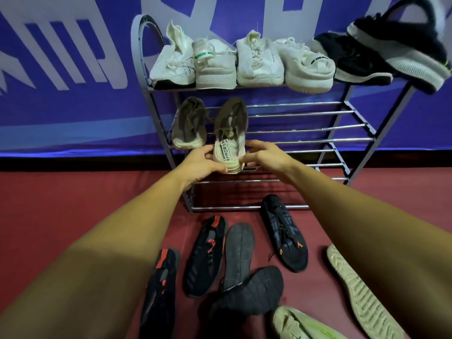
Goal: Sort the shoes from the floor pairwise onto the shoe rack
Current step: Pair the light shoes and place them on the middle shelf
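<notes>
Hands meet at the heel of a beige shoe [230, 135], which rests toe-away on the middle shelf of the shoe rack [352, 123]. Left hand [201, 165] curls its fingers around the heel's left side, and right hand [263, 154] closes on the right side, so the shoe is pinched between both. Just left of the grip, on the same shelf, lies the matching beige shoe [189, 123], close beside the held one; the two are near but whether they touch is unclear. To the right of the grip the shelf's chrome bars run bare. Above the grip, the top shelf carries four white shoes [216, 62] side by side, and further right a pair of black shoes with white soles [381, 52], the outer one tilted over the rack's end. Below the grip, on the red floor [73, 192], several black shoes with orange marks [285, 231] lie scattered, two of them sole-up. Toward the right forearm a pale shoe lies sole-up [359, 292], and a light green shoe [293, 324] sits at the lower edge.
</notes>
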Tool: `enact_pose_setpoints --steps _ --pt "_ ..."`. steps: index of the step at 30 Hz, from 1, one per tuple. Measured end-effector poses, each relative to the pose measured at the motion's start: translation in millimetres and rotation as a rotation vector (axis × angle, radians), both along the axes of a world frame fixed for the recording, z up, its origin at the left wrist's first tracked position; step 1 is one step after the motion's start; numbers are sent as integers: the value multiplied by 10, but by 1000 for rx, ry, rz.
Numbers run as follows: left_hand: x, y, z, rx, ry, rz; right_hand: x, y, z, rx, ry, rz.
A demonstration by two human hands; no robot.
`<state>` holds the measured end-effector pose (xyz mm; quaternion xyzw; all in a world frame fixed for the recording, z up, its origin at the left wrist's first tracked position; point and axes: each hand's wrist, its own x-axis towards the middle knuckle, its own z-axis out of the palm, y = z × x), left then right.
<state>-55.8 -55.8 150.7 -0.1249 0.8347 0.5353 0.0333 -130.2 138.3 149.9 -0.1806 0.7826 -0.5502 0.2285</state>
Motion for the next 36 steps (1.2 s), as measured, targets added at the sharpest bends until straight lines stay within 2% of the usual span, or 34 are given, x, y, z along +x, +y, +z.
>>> enact_pose_setpoints --steps 3,7,12,20,28,36 --pt "-24 -64 65 24 43 46 17 -22 -42 -17 49 24" --pt "-37 -149 60 15 -1 40 91 -76 -29 -47 112 15" --pt "-91 -242 -89 109 55 95 47 -218 -8 -78 183 -27" --pt "-182 -299 -104 -19 69 119 47 -335 -123 -109 151 -115" --pt "-160 -260 -82 -82 95 181 62 -454 -141 -42 223 -236" --pt "-46 -146 -118 -151 81 207 195 -355 -168 52 222 -266"
